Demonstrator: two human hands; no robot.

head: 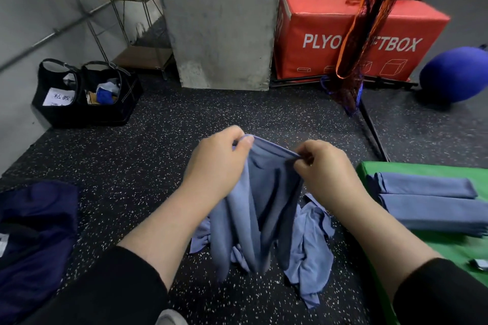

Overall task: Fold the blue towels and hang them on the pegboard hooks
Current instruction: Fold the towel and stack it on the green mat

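**A:** Which step is in hand here?

**B:** It looks like the start of a fold. The left hand (216,163) is gripping one top corner of a soft, limp light-blue cloth towel (253,208), and the right hand (323,166) is pinching the top edge just beside it. Neither hand is hanging free. The towel is drooping between them in long vertical folds, its lower end trailing onto the black speckled rubber floor (148,155).

**A:** What is the next move calling for?

**B:** I judge the hands should be drawing apart along that hem until the edge is pulled taut, then bringing corner to corner. The fabric is thin and floppy, so it will sag unless it is kept stretched.

**A:** Going left to right, what else is lying about?

**B:** Near left, a dark navy fabric heap (34,229). Far left, a black open-topped bag (87,95) holding papers and cloth. In the middle, under the held towel, a crumpled light-blue towel (310,248) is waiting on the floor. Near right, a smooth green padded mat (454,250) is bearing two folded light-blue towels (427,200), long and flat. Far right, a red vinyl plyo box (351,34).

**A:** And the pegboard hooks?

**B:** They are not showing in this view.
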